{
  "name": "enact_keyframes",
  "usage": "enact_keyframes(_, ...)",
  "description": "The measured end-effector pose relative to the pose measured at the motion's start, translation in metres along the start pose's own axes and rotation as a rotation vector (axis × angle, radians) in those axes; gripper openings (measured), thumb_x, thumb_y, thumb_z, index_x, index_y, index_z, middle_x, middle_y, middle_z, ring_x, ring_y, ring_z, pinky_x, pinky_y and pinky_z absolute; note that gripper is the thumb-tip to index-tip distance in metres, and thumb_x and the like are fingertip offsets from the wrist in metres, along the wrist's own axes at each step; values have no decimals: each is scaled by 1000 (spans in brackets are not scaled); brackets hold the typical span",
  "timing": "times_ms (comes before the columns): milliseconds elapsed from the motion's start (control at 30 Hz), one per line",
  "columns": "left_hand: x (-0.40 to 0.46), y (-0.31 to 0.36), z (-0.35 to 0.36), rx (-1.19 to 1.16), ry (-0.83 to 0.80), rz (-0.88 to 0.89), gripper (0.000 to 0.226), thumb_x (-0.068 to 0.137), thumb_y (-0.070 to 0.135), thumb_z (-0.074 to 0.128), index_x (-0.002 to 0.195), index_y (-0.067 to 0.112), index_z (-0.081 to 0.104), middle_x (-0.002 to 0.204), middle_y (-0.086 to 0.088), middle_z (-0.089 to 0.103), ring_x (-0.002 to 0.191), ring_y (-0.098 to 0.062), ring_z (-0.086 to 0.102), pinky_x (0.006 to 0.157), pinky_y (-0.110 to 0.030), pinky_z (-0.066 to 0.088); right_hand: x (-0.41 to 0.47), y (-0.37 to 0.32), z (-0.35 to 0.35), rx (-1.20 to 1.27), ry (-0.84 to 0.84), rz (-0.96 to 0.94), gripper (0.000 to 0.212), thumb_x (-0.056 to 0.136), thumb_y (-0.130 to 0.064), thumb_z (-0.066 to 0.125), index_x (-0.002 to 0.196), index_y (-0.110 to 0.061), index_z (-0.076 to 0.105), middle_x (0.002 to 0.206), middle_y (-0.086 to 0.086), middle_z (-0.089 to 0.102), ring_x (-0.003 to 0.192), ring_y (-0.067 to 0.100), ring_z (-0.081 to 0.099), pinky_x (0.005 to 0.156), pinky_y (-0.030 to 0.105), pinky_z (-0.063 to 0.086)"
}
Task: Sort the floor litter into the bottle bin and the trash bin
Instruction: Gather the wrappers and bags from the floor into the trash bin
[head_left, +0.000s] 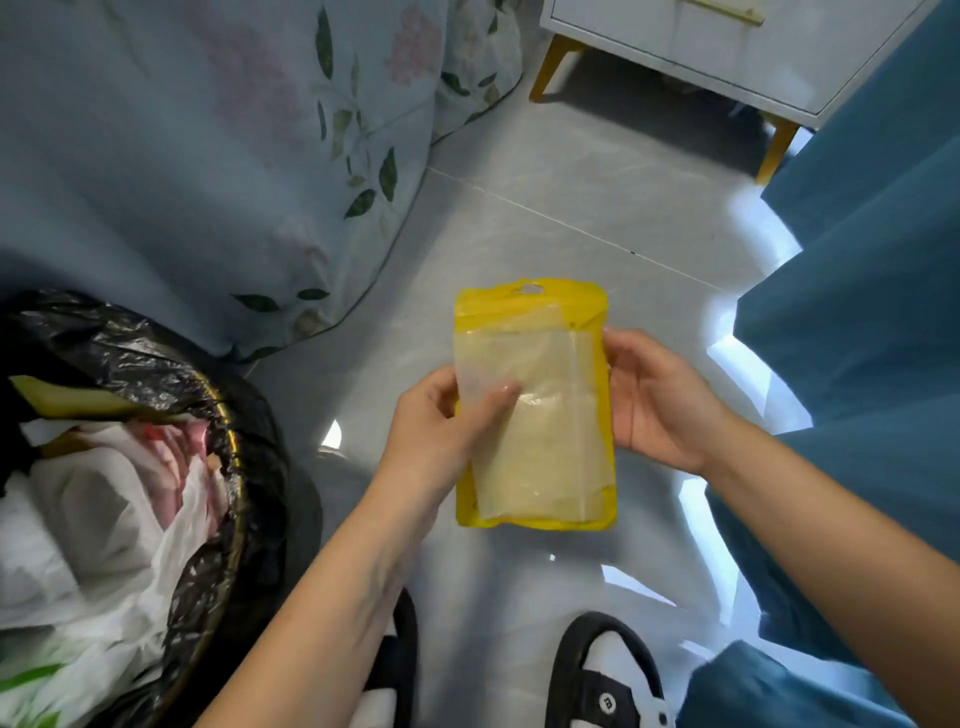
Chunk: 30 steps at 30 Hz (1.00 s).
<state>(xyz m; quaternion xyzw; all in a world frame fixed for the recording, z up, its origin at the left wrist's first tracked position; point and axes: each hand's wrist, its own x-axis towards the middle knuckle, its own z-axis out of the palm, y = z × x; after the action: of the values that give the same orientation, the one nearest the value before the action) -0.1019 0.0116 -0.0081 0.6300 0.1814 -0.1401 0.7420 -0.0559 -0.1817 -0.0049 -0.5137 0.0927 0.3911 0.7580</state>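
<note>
Holding a flat yellow packet (535, 410) upright over the pale tiled floor (545, 208), the person has both hands on it — the left hand (441, 431) curls round the packet's left edge with the thumb pressed across its clear front, and the right hand (660, 400) cups the right edge, fingers tucked behind. The packet has a hang hole at its top and a see-through window showing something pale inside; what that is cannot be told. Left of the packet and lower down stands the trash bin (228, 447), lined with a black bag and holding white plastic bags, something pink and a yellow-green scrap. Beyond the packet hangs a flowered bedspread (208, 156), and further off a white cabinet (727, 47) on yellow legs. Right of the packet falls a teal curtain (872, 260). Below it — two black-and-white shoes (608, 680).
</note>
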Motion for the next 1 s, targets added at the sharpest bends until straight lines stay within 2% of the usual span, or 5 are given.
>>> enact_keyframes(233, -8, 8, -5, 189, 147, 18, 52, 71, 20, 83, 104, 32, 45, 78, -4, 74, 63, -15, 68, 58, -29, 55, -17, 18, 18, -360, 115, -77, 73, 50, -41, 89, 115, -24, 60, 116, 15, 67, 103, 35, 63, 87, 61, 45)
enact_keyframes(433, -11, 20, -9, -80, -20, -362, 37, 84, 49, 61, 102, 18, 70, 88, -6, 73, 76, -20, 69, 72, -36, 59, -13, 17, 26, -386, 412, -382, 18, 81, -1, 67, 93, -15, 65, 76, -10, 74, 68, 6, 67, 63, 33, 56)
enact_keyframes(667, -16, 32, -6, -296, -311, -423, 69, 80, 70, 39, 110, 15, 68, 102, -10, 73, 88, -25, 71, 71, -38, 61, -14, 21, 17, -799, 328, -764, 43, 71, 1, 71, 95, -34, 74, 99, -20, 71, 94, 7, 68, 82, 21, 52)
enact_keyframes(833, -18, 24, 0, -116, -182, -316, 24, 84, 28, 67, 98, 9, 71, 90, -11, 75, 73, -19, 72, 65, -33, 62, -11, 19, 19, -950, 321, -822, 25, 72, -6, 70, 89, -25, 73, 98, -13, 68, 86, 6, 66, 74, 19, 50)
enact_keyframes(1000, -14, 17, -2, -179, 9, -222, 12, 86, 12, 67, 96, 6, 68, 80, -8, 72, 59, -14, 69, 49, -26, 58, -10, 4, 18, -31, 54, -309, 56, 59, -18, 64, 113, -33, 66, 103, 20, 63, 91, 35, 56, 75, 39, 47)
